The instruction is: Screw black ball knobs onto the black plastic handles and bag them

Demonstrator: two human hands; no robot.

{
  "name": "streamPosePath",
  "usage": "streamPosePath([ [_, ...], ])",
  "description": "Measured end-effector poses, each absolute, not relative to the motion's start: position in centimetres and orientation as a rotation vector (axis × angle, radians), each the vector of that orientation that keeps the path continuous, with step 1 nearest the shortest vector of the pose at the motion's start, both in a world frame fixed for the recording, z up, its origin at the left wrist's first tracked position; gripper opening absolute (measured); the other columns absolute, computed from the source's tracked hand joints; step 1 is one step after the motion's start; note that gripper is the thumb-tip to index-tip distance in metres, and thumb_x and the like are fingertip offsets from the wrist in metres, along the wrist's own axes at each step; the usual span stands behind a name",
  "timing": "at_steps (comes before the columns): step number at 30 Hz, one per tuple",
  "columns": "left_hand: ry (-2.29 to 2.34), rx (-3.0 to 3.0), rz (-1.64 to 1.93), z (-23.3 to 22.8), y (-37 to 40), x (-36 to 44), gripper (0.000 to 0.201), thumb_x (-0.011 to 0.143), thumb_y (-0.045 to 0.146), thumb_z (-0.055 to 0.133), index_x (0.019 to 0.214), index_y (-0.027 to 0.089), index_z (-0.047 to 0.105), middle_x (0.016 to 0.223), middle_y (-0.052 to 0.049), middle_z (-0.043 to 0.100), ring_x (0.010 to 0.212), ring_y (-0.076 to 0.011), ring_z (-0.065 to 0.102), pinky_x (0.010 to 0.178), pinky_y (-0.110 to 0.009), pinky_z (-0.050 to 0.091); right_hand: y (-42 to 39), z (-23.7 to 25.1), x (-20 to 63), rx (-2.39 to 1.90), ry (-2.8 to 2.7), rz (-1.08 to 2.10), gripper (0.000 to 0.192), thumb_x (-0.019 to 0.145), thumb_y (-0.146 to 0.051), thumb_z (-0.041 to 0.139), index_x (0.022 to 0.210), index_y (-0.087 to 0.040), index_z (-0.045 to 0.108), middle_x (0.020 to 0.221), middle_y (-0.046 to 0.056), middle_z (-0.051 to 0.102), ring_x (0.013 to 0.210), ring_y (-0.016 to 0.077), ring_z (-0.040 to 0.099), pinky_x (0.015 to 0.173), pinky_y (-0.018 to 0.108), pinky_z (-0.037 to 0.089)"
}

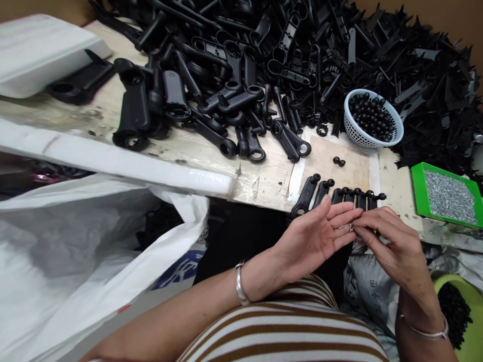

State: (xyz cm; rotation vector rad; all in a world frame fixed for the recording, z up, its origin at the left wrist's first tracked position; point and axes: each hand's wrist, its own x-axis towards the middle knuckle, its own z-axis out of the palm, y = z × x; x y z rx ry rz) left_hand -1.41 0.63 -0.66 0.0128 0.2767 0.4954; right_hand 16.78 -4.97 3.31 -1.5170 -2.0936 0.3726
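Note:
My left hand [320, 236] is held palm up, its fingers stretched out and lying flat. Over its fingertips, my right hand [392, 241] pinches a small silver metal piece [351, 228], too tiny to make out fully. Just beyond both hands, several black crank-shaped plastic arms [307, 193] lie in a row at the table's edge, their knobbed ends pointing away from me. My fingers hide the lower ends of some. Two black balls [338, 161] rest on the board [332, 151] behind that row.
A light-blue basket [354, 133] holds black balls. At the right, a green tray [418, 188] contains small silver metal pieces. Black plastic parts [226, 55] are heaped across the back. A white bag [94, 241] hangs open at left; a yellow-green tub [476, 306] stands low at right.

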Motion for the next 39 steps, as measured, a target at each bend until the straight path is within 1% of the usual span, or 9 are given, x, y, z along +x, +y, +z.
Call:
streamPosePath([
  [7,0.277,0.002,0.491,-0.9,0.5,-1.3,0.042,0.091,0.048,0.062,0.109,0.010,0.069,0.122,-0.014,0.067,0.129,-0.0274,0.053,0.113,-0.037,0.036,-4.9,3.3,16.8,-1.595,-1.985,0.399,0.010,0.090,-0.012,0.060,0.089,-0.022,0.061,0.086,0.001,0.066,0.080,0.0142,0.062,0.074,0.029,0.050],
  [11,0.276,0.000,0.484,-1.1,0.5,-1.3,0.042,0.093,0.047,0.059,0.110,0.010,0.068,0.124,-0.015,0.066,0.128,-0.0274,0.054,0.114,-0.039,0.035,-4.9,3.0,17.1,-1.655,-1.909,0.374,0.008,0.091,-0.014,0.058,0.088,-0.021,0.061,0.091,0.003,0.065,0.086,0.0149,0.062,0.078,0.028,0.052],
  [15,0.257,0.002,0.460,-1.2,0.4,-1.4,0.041,0.095,0.046,0.057,0.112,0.009,0.067,0.128,-0.017,0.064,0.132,-0.0292,0.051,0.115,-0.042,0.032,-5.0,2.7,17.1,-1.683,-1.896,0.239,0.009,0.091,-0.014,0.058,0.093,-0.022,0.061,0.100,0.007,0.064,0.097,0.0184,0.063,0.088,0.034,0.053],
  [22,0.272,-0.001,0.453,-1.1,0.4,-1.7,0.044,0.092,0.046,0.061,0.114,0.008,0.066,0.130,-0.018,0.062,0.134,-0.0298,0.049,0.116,-0.042,0.033,-5.9,2.4,16.6,-1.579,-2.148,-0.143,0.034,0.087,-0.002,0.057,0.113,-0.022,0.063,0.100,0.009,0.069,0.090,0.0178,0.067,0.080,0.032,0.058],
  [25,0.274,0.006,0.450,-1.2,0.4,-1.7,0.045,0.091,0.047,0.062,0.115,0.008,0.066,0.131,-0.018,0.061,0.136,-0.0301,0.046,0.117,-0.042,0.032,-6.4,2.4,17.0,-1.580,-2.271,-0.176,0.039,0.088,-0.004,0.055,0.123,-0.021,0.060,0.107,0.011,0.071,0.096,0.0200,0.069,0.086,0.035,0.059],
  [27,0.282,0.014,0.448,-1.2,0.4,-1.7,0.046,0.091,0.047,0.063,0.115,0.008,0.065,0.133,-0.018,0.060,0.139,-0.0307,0.043,0.117,-0.042,0.032,-6.6,2.5,17.3,-1.589,-2.324,-0.163,0.039,0.089,-0.005,0.055,0.125,-0.021,0.059,0.109,0.011,0.071,0.098,0.0202,0.069,0.088,0.035,0.059],
  [30,0.293,0.033,0.436,-1.2,0.4,-1.8,0.048,0.089,0.047,0.066,0.116,0.008,0.065,0.135,-0.019,0.059,0.141,-0.0320,0.040,0.116,-0.043,0.033,-6.4,2.9,17.6,-1.568,-2.332,-0.100,0.035,0.089,-0.004,0.057,0.119,-0.021,0.061,0.105,0.009,0.071,0.095,0.0186,0.068,0.086,0.033,0.058],
  [34,0.293,0.041,0.442,-1.1,0.4,-1.9,0.047,0.090,0.046,0.064,0.117,0.008,0.064,0.135,-0.019,0.059,0.138,-0.0315,0.045,0.116,-0.043,0.032,-4.6,3.3,18.3,-1.545,-2.165,-0.029,0.022,0.087,-0.008,0.062,0.104,-0.022,0.067,0.094,0.007,0.070,0.087,0.0182,0.066,0.080,0.036,0.056],
  [39,0.286,0.028,0.480,-1.1,0.5,-2.1,0.044,0.095,0.045,0.056,0.119,0.009,0.064,0.132,-0.019,0.062,0.134,-0.0300,0.050,0.117,-0.044,0.030,-1.6,2.4,19.2,-1.679,-1.895,-0.131,0.010,0.088,-0.023,0.065,0.094,-0.025,0.073,0.096,0.007,0.066,0.094,0.0216,0.061,0.085,0.043,0.051],
])
